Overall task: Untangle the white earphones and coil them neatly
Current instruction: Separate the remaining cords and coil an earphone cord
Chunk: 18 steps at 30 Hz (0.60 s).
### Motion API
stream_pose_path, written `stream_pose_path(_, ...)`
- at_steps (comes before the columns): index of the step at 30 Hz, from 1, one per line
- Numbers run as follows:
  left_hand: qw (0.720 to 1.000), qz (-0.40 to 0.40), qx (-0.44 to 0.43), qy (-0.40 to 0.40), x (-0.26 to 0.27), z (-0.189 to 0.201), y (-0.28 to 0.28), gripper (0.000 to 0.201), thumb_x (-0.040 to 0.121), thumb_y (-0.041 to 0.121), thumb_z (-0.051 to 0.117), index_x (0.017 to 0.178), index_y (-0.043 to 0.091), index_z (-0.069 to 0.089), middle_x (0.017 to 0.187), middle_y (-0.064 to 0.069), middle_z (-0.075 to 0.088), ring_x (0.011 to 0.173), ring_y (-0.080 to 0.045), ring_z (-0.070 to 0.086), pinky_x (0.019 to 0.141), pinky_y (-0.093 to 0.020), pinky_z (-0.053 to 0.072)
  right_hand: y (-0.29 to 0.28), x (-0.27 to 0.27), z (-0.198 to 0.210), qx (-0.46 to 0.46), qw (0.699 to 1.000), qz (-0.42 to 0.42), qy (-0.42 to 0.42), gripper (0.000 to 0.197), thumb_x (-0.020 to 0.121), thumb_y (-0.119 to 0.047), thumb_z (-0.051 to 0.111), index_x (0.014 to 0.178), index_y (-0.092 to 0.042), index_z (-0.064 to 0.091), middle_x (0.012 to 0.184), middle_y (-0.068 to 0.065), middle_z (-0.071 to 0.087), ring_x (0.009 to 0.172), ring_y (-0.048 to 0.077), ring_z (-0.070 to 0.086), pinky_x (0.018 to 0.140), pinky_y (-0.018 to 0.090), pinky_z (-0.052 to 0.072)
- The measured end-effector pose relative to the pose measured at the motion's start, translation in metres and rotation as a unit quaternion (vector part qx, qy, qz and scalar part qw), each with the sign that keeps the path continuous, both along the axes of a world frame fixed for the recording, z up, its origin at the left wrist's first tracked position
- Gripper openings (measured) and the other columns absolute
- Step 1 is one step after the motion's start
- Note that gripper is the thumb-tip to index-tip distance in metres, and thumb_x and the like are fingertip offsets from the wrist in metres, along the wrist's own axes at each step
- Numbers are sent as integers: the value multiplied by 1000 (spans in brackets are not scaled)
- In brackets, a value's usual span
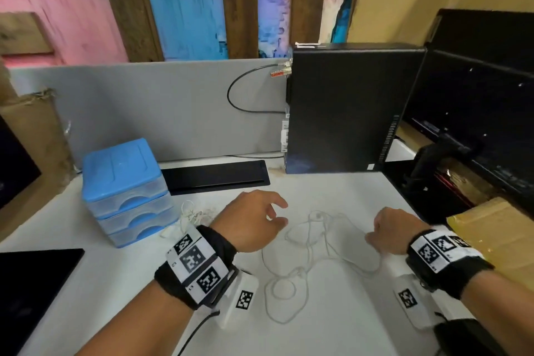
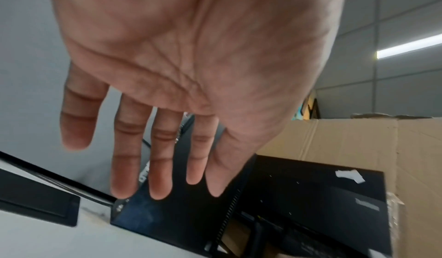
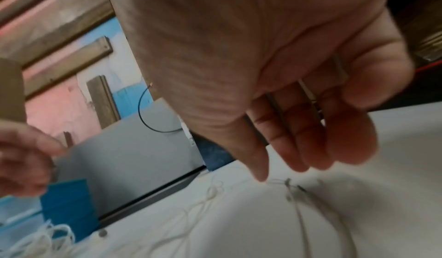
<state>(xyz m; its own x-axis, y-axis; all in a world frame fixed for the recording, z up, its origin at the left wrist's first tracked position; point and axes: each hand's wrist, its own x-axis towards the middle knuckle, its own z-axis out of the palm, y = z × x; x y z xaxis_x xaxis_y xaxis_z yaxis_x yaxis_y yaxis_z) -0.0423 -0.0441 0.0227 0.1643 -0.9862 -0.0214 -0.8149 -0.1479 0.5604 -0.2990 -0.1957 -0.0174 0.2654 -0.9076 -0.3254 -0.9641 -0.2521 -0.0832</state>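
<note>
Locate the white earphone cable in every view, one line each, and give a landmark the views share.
Head: white earphone cable lies in loose loops on the white desk, between the two hands.
Left wrist: not in it; the open left hand fills the frame.
Right wrist: lower centre, on the desk below the fingertips.
Shared landmark: black computer tower.

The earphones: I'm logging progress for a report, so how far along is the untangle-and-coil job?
Early. Done: nothing visibly coiled; the white earphones lie sprawled in loose, crossing loops on the white desk. In hand: little; the left hand hovers open and empty, and the right hand is at the cord's right edge, its hold unclear. Left: freeing the crossings, then winding the coil.
</note>
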Motion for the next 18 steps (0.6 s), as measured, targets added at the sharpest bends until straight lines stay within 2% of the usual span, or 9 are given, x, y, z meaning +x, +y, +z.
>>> stream_pose_path(2,1000,-15,1,6,-9,0,-2,26,91,43,64,116,38,65,95,16,64,87,-5,62,85,-26,52,3,3,1,16,999,-4,44,21,78,-32,64,90,-16,57,82,-2,65,71,16,63,64,26,53)
stream_pose_path(4,999,-29,4,22,-16,-1,-3,26,91,42,65,116,36,66,95,15,65,86,-5,64,84,-26,52,3,7,-1,41,999,2,36,12,72,-17,60,82,-12,59,74,2,69,67,20,67,61,26,55)
stream_pose_path(6,998,-42,-5,48,-22,-4,-4,23,91,39,66,114,34,67,93,14,67,83,-4,64,80,-23,51,6,15,-2,53,998,21,25,1,72,-13,56,72,-12,57,73,4,66,71,23,67,60,25,52)
stream_pose_path(8,995,-44,-38,85,-26,-7,-5,18,91,33,67,109,33,70,93,13,68,85,-3,64,78,-18,49,11,29,-1,32,997,61,-41,11,81,-18,55,71,-14,57,80,5,68,79,23,67,65,26,50)
stream_pose_path(9,992,-42,-63,102,-27,-8,-6,14,91,29,68,105,32,71,93,12,69,86,-1,64,77,-16,49,19,39,3,27,991,73,-111,15,85,-19,55,71,-14,58,80,5,70,77,23,68,66,28,52)
stream_pose_path(11,985,-23,-111,130,-24,-10,-5,12,91,23,68,96,32,72,91,13,71,84,0,65,75,-13,49,41,63,12,81,939,67,-326,21,93,-15,59,72,-10,59,75,6,70,65,23,69,60,31,54)
stream_pose_path(13,974,19,-142,176,-18,-13,0,9,88,22,72,88,32,73,86,12,72,76,-6,69,74,-22,55,65,87,24,163,849,35,-501,19,94,-11,63,76,-5,60,70,7,68,56,21,65,50,26,48)
stream_pose_path(15,947,69,-163,267,-8,-11,9,9,84,21,79,86,28,73,84,5,72,71,-17,71,69,-34,58,83,102,32,205,793,6,-573,16,91,-12,68,78,-4,64,70,8,66,57,18,60,50,24,47)
stream_pose_path(18,913,76,-153,371,6,-7,27,30,71,23,87,94,17,69,90,-8,72,66,-23,69,64,-31,56,101,109,35,242,757,-14,-607,14,88,-15,71,79,-4,69,72,9,66,57,17,55,50,26,46)
